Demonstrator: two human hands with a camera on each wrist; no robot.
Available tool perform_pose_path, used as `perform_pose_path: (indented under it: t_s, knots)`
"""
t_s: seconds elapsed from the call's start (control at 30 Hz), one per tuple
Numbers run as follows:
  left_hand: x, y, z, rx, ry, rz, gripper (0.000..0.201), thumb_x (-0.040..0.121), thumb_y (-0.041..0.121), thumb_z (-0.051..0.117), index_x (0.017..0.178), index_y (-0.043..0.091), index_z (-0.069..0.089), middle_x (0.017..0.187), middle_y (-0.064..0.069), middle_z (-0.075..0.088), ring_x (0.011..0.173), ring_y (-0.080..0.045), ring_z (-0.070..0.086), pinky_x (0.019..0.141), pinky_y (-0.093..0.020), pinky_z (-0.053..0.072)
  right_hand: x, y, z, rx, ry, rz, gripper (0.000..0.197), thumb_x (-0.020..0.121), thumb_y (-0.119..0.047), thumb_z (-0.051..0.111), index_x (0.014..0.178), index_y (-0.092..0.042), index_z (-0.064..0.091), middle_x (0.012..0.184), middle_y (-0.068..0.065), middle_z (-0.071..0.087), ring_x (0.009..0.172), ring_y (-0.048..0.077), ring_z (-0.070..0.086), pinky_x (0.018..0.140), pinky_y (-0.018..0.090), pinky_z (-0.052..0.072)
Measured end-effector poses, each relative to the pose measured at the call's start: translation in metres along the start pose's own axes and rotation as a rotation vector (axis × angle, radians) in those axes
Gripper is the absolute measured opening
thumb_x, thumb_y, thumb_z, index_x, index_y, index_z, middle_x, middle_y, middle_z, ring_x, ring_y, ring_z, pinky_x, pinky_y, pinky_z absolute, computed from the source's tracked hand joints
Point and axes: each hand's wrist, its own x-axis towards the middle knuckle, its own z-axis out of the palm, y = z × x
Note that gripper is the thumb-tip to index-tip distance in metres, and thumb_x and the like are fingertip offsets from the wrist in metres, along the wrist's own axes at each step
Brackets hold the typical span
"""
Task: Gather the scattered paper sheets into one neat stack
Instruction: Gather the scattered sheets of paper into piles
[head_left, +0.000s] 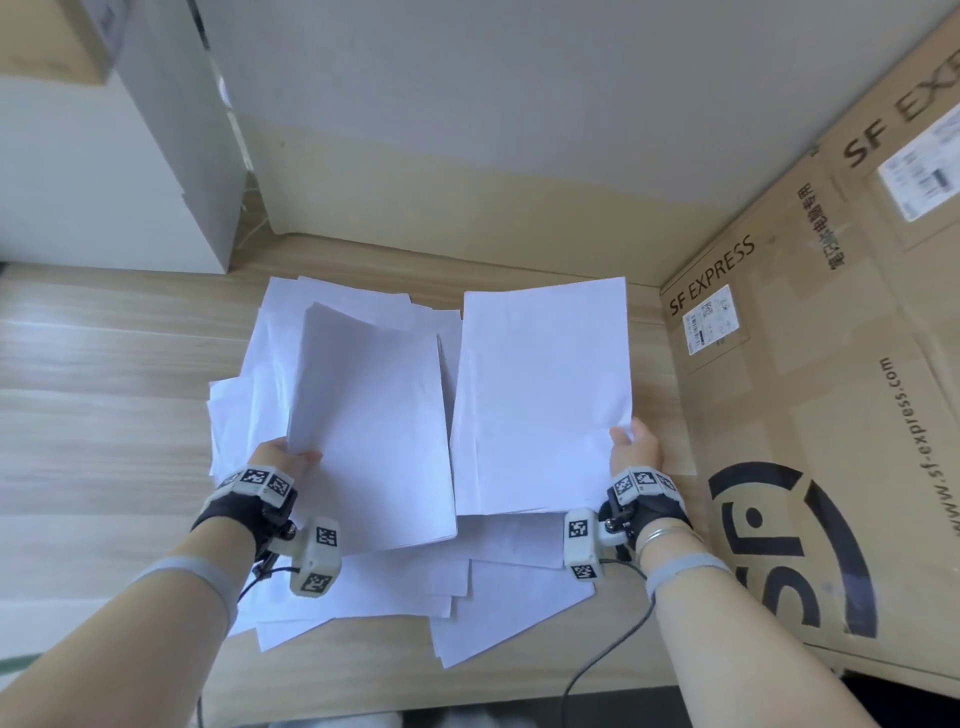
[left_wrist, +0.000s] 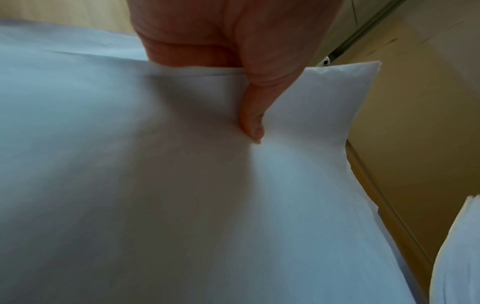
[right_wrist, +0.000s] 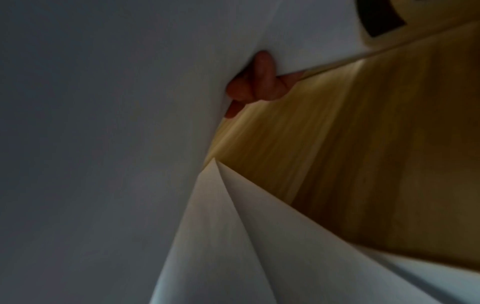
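Two bundles of white paper are held up over the wooden table (head_left: 104, 395). My left hand (head_left: 283, 457) pinches the left bundle (head_left: 374, 431) at its near-left corner; in the left wrist view the thumb (left_wrist: 253, 121) presses on top of that bundle (left_wrist: 182, 195). My right hand (head_left: 634, 447) grips the right bundle (head_left: 540, 395) at its right edge, and in the right wrist view the fingers (right_wrist: 262, 80) curl under that bundle (right_wrist: 103, 144). More loose sheets (head_left: 498, 592) lie scattered beneath, overlapping at odd angles.
Large SF Express cardboard boxes (head_left: 831, 395) stand close on the right. A white cabinet (head_left: 104, 171) stands at the back left, a wall behind. Bare table wood lies to the left. A cable (head_left: 613, 649) hangs from my right wrist.
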Motion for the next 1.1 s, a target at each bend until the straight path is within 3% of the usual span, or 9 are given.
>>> perform_pose_path:
  t_s: [0.17, 0.23, 0.33, 0.5, 0.63, 0.8, 0.9, 0.97, 1.1]
  knots:
    - [-0.001, 0.001, 0.002, 0.031, -0.013, 0.02, 0.036, 0.083, 0.013, 0.063, 0.115, -0.001, 0.059, 0.103, -0.022, 0.066, 0.102, -0.039, 0.063, 0.092, -0.04, 0.047, -0.002, -0.01, 0.01, -0.015, -0.014, -0.107, 0.04, 0.095, -0.007, 0.044, 0.134, 0.003, 0.044, 0.136, 0.02, 0.05, 0.126, 0.032, 0.046, 0.102, 0.034, 0.037]
    - [-0.002, 0.0, 0.003, 0.045, -0.016, 0.033, 0.031, 0.083, 0.011, 0.061, 0.111, -0.001, 0.06, 0.093, -0.019, 0.063, 0.094, -0.036, 0.063, 0.085, -0.036, 0.047, -0.003, -0.009, 0.017, 0.016, 0.013, -0.132, 0.03, 0.094, -0.005, 0.045, 0.12, 0.008, 0.053, 0.119, 0.02, 0.06, 0.106, 0.029, 0.055, 0.089, 0.032, 0.042]
    - [-0.001, -0.004, 0.001, 0.058, -0.012, 0.039, 0.03, 0.083, 0.01, 0.06, 0.111, -0.002, 0.059, 0.101, -0.022, 0.065, 0.096, -0.036, 0.062, 0.086, -0.037, 0.046, -0.004, -0.007, 0.021, 0.091, 0.042, -0.117, 0.021, 0.092, -0.007, 0.048, 0.097, 0.012, 0.055, 0.091, 0.016, 0.055, 0.084, 0.021, 0.046, 0.073, 0.026, 0.035]
    - [-0.001, -0.01, -0.006, 0.072, 0.01, 0.043, 0.033, 0.082, 0.012, 0.062, 0.113, 0.0, 0.06, 0.104, -0.023, 0.065, 0.091, -0.033, 0.06, 0.089, -0.037, 0.046, -0.01, 0.002, 0.015, -0.097, -0.045, -0.053, 0.034, 0.094, -0.011, 0.048, 0.125, 0.003, 0.053, 0.125, 0.018, 0.059, 0.116, 0.032, 0.054, 0.094, 0.033, 0.042]
    - [-0.001, -0.011, -0.009, 0.091, 0.022, 0.063, 0.028, 0.083, 0.011, 0.059, 0.109, 0.0, 0.061, 0.092, -0.018, 0.06, 0.083, -0.03, 0.055, 0.078, -0.032, 0.043, -0.014, 0.016, 0.014, -0.152, -0.034, 0.023, 0.036, 0.094, -0.012, 0.048, 0.127, 0.002, 0.053, 0.133, 0.018, 0.055, 0.114, 0.027, 0.054, 0.096, 0.031, 0.042]
    - [0.0, -0.008, -0.009, 0.075, 0.014, 0.078, 0.03, 0.085, 0.012, 0.059, 0.112, 0.0, 0.059, 0.093, -0.019, 0.06, 0.085, -0.031, 0.056, 0.082, -0.034, 0.044, -0.019, 0.016, 0.009, -0.035, 0.039, 0.035, 0.035, 0.095, -0.01, 0.046, 0.128, 0.001, 0.051, 0.129, 0.017, 0.057, 0.119, 0.034, 0.052, 0.097, 0.036, 0.042]
    - [-0.001, -0.007, -0.008, 0.062, 0.013, 0.08, 0.033, 0.084, 0.012, 0.06, 0.114, -0.001, 0.059, 0.107, -0.025, 0.065, 0.091, -0.034, 0.059, 0.086, -0.037, 0.046, -0.017, 0.012, 0.003, 0.045, 0.035, -0.007, 0.017, 0.095, -0.01, 0.047, 0.097, -0.005, 0.063, 0.094, 0.01, 0.059, 0.098, 0.03, 0.054, 0.083, 0.032, 0.043]
    - [-0.001, -0.006, -0.007, 0.047, 0.008, 0.077, 0.034, 0.084, 0.012, 0.061, 0.115, -0.001, 0.059, 0.11, -0.026, 0.065, 0.094, -0.036, 0.06, 0.087, -0.037, 0.046, -0.009, 0.012, 0.002, 0.053, 0.023, -0.077, 0.023, 0.093, -0.011, 0.049, 0.071, -0.011, 0.053, 0.082, 0.009, 0.049, 0.085, 0.022, 0.044, 0.074, 0.024, 0.034]
    - [-0.002, -0.003, -0.003, 0.024, -0.014, 0.067, 0.034, 0.085, 0.011, 0.061, 0.116, -0.002, 0.058, 0.1, -0.022, 0.063, 0.091, -0.034, 0.059, 0.083, -0.036, 0.044, 0.0, 0.008, 0.001, 0.106, 0.072, -0.13, 0.022, 0.093, -0.012, 0.049, 0.072, -0.008, 0.043, 0.075, 0.008, 0.043, 0.078, 0.019, 0.036, 0.066, 0.027, 0.031]
